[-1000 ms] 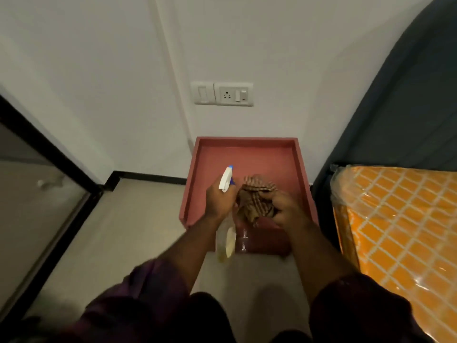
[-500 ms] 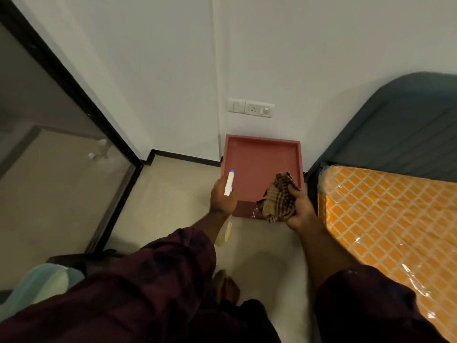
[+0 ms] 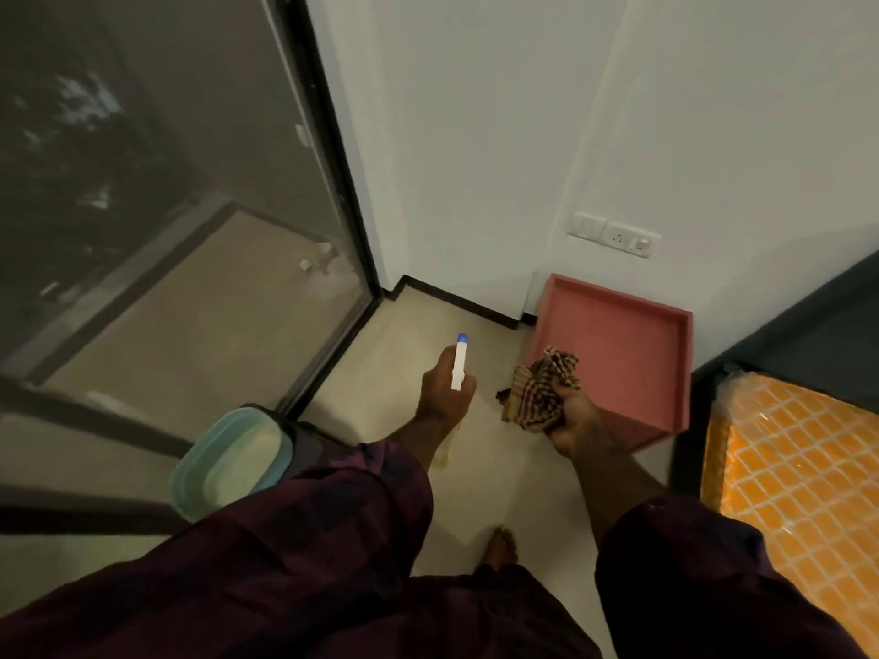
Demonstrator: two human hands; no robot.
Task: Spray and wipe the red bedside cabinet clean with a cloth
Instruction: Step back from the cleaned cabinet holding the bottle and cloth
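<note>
The red bedside cabinet [image 3: 632,344] stands against the white wall, right of centre, its rimmed top bare. My left hand [image 3: 442,387] grips a spray bottle [image 3: 459,361] with a white head and blue nozzle tip; the clear body hangs below the hand, over the floor left of the cabinet. My right hand [image 3: 573,416] holds a bunched brown checked cloth [image 3: 542,387] at the cabinet's front left corner, apart from its top.
A bed with an orange patterned, plastic-wrapped mattress [image 3: 799,478] and dark headboard [image 3: 808,316] flanks the cabinet on the right. A glass door with a black frame [image 3: 333,173] fills the left. A pale teal tub [image 3: 233,461] sits at lower left. A wall socket [image 3: 618,237] is above the cabinet.
I have stepped back and turned left: the cabinet has shrunk and shifted right. Both hands have come off the cabinet top, still holding bottle and cloth. The teal tub has come into sight.
</note>
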